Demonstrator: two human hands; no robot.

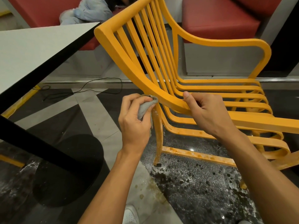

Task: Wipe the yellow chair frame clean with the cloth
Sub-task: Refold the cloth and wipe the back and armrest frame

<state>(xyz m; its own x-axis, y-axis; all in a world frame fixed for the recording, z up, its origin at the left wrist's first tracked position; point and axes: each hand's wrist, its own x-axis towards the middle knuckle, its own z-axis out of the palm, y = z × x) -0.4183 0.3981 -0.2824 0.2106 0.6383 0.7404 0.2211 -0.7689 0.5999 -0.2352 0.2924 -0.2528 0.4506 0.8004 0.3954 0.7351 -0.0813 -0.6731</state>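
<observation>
Speckled floor [202,183]; cloth [144,109] touches chair frame [124,62].

I see warm, dimmish indoor light, small glints on the wet dark speckled floor [202,183], bowed edges, and blurred upper corners.

It looked like the dining area of a restaurant or fast-food place. Red padded benches [218,18] ran along the wall like booth seating. A white table [32,46] with a black edge stood on a single black post with a round base [69,175], and a yellow slatted chair [129,65] sat beside it on a polished floor [97,113] of black and pale stone tiles.
</observation>
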